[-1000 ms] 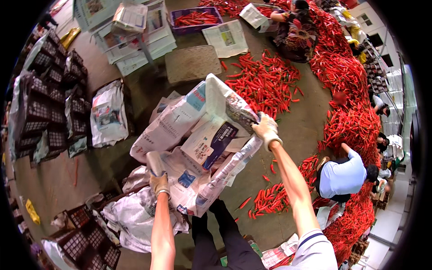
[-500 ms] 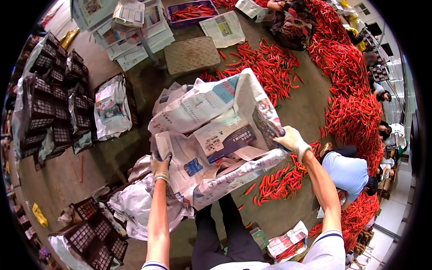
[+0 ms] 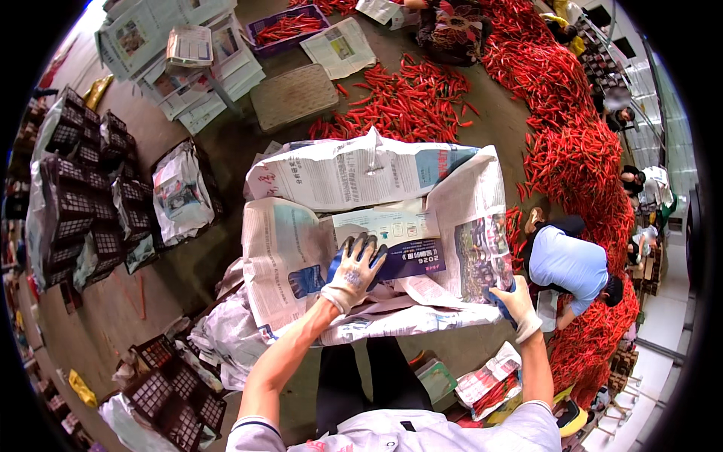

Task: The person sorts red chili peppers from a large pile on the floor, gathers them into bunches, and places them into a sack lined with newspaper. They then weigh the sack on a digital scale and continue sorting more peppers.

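Observation:
A newspaper-lined box is in front of me at waist height, with paper over its rim hiding the walls beneath. My left hand, in a white glove with dark blue fingers, lies inside it, its fingers spread on a white and dark-blue printed sheet. At the near right corner, my right hand wears the same kind of glove and grips the paper-covered rim, its fingers partly hidden by the wall. No chillies show inside the box.
Red chillies lie heaped beyond the box, with a long pile down the right. A person in a light blue shirt bends there. Dark crates stand at left. A flat stool and newspaper sheets lie ahead.
My left hand has let go of the box's left side and moved inside onto the paper. The box has levelled out, its right side lower. My right hand keeps its grip, now lower.

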Demonstrator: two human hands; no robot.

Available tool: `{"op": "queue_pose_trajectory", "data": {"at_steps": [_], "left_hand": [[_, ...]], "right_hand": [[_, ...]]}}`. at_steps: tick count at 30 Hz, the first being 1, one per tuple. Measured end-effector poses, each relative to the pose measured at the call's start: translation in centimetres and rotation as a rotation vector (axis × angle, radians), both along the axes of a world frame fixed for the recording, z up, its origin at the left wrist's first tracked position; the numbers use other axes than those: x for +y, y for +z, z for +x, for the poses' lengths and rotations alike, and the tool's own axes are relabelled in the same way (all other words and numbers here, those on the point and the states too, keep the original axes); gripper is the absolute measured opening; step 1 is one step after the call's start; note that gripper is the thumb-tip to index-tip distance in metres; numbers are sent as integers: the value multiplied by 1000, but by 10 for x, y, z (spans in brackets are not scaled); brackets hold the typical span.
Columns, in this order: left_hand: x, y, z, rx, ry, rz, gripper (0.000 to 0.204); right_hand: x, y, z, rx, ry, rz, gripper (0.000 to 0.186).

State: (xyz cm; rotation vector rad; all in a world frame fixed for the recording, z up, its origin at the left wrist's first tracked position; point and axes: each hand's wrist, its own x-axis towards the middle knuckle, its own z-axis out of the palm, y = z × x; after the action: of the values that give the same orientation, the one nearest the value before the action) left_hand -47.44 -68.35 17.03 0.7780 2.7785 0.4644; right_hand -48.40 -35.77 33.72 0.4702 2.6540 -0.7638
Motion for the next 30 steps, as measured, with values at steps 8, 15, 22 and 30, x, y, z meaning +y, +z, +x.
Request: {"op": "queue_pose_trajectory", "data": {"at_steps": [8, 15, 22, 30], "left_hand": [[25, -14, 5, -107, -213, 2, 86], [49, -33, 37, 45, -338, -40, 78], [33, 4, 25, -234, -110, 308, 53], [-88, 51, 30, -508, 1070, 1118, 18]], "right_hand": [[32, -6, 81, -31, -146, -123, 25], [45, -14, 104, -107, -180, -203, 28], [36, 10, 109, -120, -259, -179, 25], [67, -16, 139, -99, -450, -280, 15]]}}
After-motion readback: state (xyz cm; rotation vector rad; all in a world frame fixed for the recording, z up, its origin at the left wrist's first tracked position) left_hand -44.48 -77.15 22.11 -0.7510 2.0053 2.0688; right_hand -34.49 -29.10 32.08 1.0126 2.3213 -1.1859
